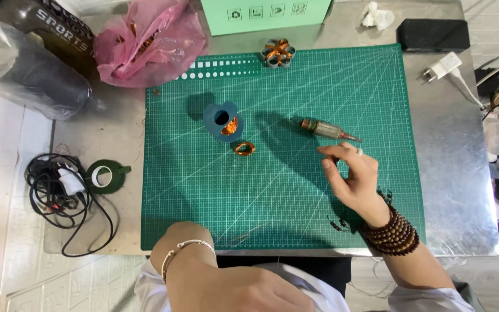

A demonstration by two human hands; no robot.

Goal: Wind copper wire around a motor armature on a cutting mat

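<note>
Two bare hands show over the green gridded cutting mat. The right hand, wrist wrapped in brown wooden beads, hovers just near of the small cylindrical motor rotor with a thin metal shaft, fingers loosely curled and apart, holding nothing I can make out. The left hand rests at the near edge, off the mat, its grip hidden. Left of the rotor lie a loose copper wire coil and a blue plastic ring part. A careless brush could roll the round rotor across the mat, and fine wire strands could snag on the beads.
</note>
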